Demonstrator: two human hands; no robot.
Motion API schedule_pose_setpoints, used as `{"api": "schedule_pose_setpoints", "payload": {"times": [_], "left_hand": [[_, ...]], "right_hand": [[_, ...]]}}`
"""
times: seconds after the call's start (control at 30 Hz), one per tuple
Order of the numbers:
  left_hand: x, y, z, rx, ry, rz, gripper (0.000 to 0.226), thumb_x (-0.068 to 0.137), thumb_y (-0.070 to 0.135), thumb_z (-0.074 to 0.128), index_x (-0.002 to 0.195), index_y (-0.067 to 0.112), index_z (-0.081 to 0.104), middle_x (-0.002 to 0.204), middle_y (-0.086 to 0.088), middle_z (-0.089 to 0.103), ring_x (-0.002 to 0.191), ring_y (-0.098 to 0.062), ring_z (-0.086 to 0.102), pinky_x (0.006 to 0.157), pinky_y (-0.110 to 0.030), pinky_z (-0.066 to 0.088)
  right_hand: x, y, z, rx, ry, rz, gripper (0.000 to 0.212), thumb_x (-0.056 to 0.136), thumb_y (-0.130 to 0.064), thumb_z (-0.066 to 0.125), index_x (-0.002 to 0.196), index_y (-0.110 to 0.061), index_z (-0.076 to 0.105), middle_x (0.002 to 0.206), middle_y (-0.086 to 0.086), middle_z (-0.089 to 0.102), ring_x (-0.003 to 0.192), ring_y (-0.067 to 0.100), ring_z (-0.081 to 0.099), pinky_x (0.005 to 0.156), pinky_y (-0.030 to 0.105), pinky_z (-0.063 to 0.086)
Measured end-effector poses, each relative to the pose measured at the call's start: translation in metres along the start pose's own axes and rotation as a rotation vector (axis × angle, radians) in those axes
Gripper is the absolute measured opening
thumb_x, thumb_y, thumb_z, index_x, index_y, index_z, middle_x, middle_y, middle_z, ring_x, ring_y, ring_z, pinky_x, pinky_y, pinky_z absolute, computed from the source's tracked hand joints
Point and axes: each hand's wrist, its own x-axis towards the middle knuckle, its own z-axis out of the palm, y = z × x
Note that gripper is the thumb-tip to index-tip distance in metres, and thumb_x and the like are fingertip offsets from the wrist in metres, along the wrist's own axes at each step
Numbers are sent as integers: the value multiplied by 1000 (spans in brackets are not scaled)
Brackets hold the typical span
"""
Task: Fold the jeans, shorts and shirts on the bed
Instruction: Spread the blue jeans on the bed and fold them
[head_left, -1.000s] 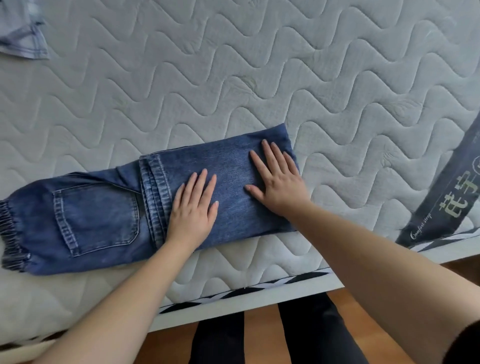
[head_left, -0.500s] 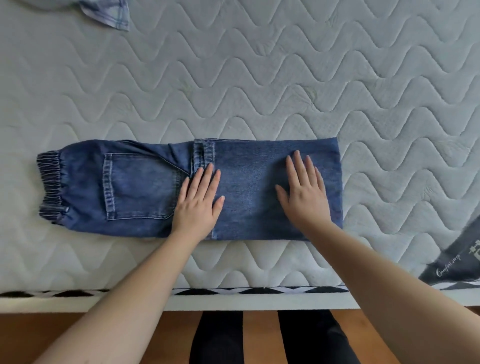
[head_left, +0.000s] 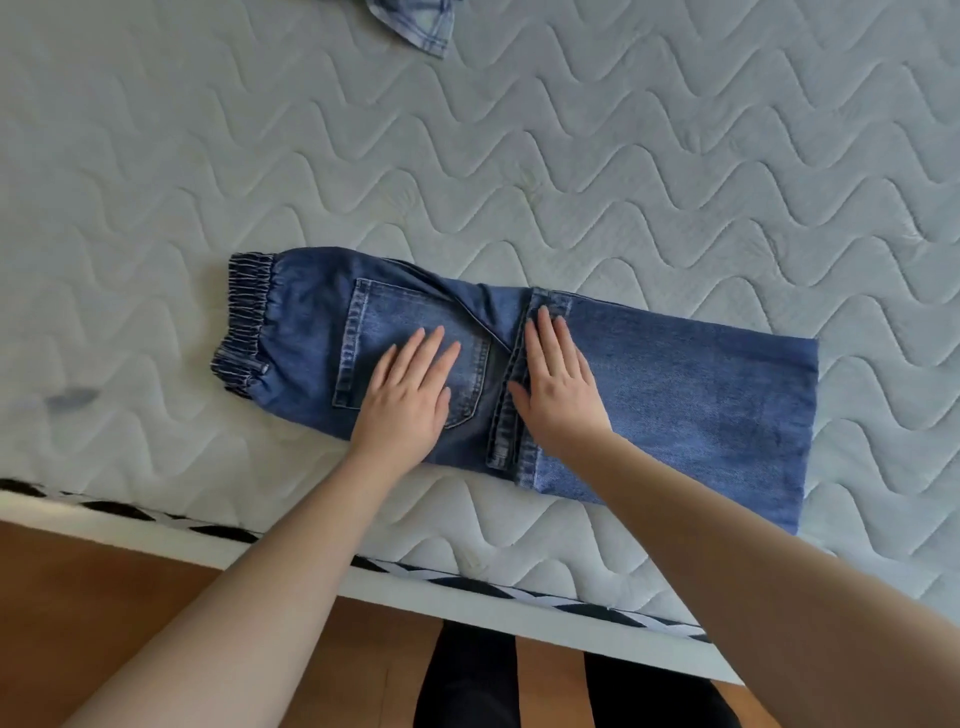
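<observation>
Dark blue jeans (head_left: 675, 395) lie partly folded on the quilted mattress (head_left: 519, 156), near its front edge. The elastic waistband is at the left end, and the leg hems are folded back over the middle. My left hand (head_left: 408, 395) lies flat with straight fingers on the back pocket. My right hand (head_left: 558, 389) lies flat beside it, its fingers on the folded-over leg hems. Neither hand holds the cloth.
A corner of a light blue denim garment (head_left: 421, 23) pokes in at the top edge. The mattress's black-and-white trim (head_left: 467, 584) runs along the front, with wooden floor and my dark trouser legs (head_left: 467, 680) below. A small grey mark (head_left: 70, 399) sits at the far left.
Both hands have slid left along the jeans: the left from the hems onto the pocket, the right from the folded end to the hems. The view has shifted left.
</observation>
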Motion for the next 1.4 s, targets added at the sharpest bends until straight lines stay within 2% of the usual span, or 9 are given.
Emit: {"api": "schedule_pose_setpoints", "payload": {"times": [0.4, 0.57, 0.67, 0.73, 0.8, 0.97, 1.13, 1.3, 1.4], "left_hand": [[1, -122, -12, -114, 119, -538, 61, 100, 34, 45, 153, 12, 27, 160, -16, 21, 145, -37, 23, 115, -53, 20], [25, -158, -19, -470, 130, -818, 66, 100, 43, 43, 154, 12, 21, 157, -17, 28, 141, -34, 32, 114, -44, 26], [37, -181, -29, -719, 159, -947, 59, 89, 51, 60, 130, 10, 50, 125, -9, 60, 114, -30, 58, 91, -34, 45], [40, -195, -34, -845, 62, -989, 47, 81, 55, 70, 104, 15, 62, 101, -2, 67, 89, -24, 63, 76, -29, 44], [42, -205, -40, -1100, -79, -1017, 40, 74, 51, 79, 92, 17, 67, 95, -4, 72, 83, -23, 68, 71, -30, 51], [37, -214, -68, -1191, -311, -795, 42, 81, 32, 78, 119, 21, 62, 110, -6, 71, 101, -31, 68, 93, -51, 52], [23, -188, -132, -799, -234, -531, 33, 80, 45, 74, 106, 44, 53, 97, 25, 63, 98, -13, 61, 86, -33, 44], [15, -136, -207, -861, -255, -317, 37, 69, 59, 70, 101, 59, 53, 99, 33, 66, 89, 14, 61, 80, -25, 44], [20, -102, -236, -855, -251, -187, 41, 74, 50, 68, 112, 53, 52, 104, 31, 65, 94, 16, 59, 81, -22, 42]], "right_hand": [[17, -15, 20, -179, -97, 118, 79, 96, -64, 9, 152, -16, -19, 161, 5, -22, 142, 18, -32, 120, 38, -10], [20, -15, 23, -205, -89, 139, 79, 96, -65, 8, 152, -17, -20, 161, 4, -23, 142, 18, -32, 121, 39, -9], [20, -15, 26, -220, -77, 147, 80, 96, -65, 10, 153, -17, -17, 162, 4, -20, 143, 18, -30, 121, 39, -8], [20, -15, 27, -227, -79, 152, 80, 95, -66, 9, 152, -17, -19, 162, 5, -19, 143, 18, -30, 121, 40, -8], [21, -16, 28, -224, -88, 161, 80, 95, -66, 8, 151, -18, -22, 161, 5, -21, 144, 19, -30, 121, 40, -8], [21, -16, 27, -225, -117, 176, 79, 93, -67, 4, 148, -19, -27, 157, 2, -31, 142, 18, -34, 119, 39, -13], [21, -16, 25, -194, -115, 170, 78, 93, -67, 5, 147, -21, -28, 158, 2, -29, 141, 17, -36, 118, 37, -15], [19, -12, 27, -159, -66, 146, 81, 90, -70, 0, 152, -21, -20, 157, -2, -29, 143, 15, -33, 119, 36, -12], [21, -11, 26, -135, -78, 133, 83, 90, -72, 1, 153, -21, -16, 154, -4, -32, 141, 13, -35, 118, 35, -13]]}}
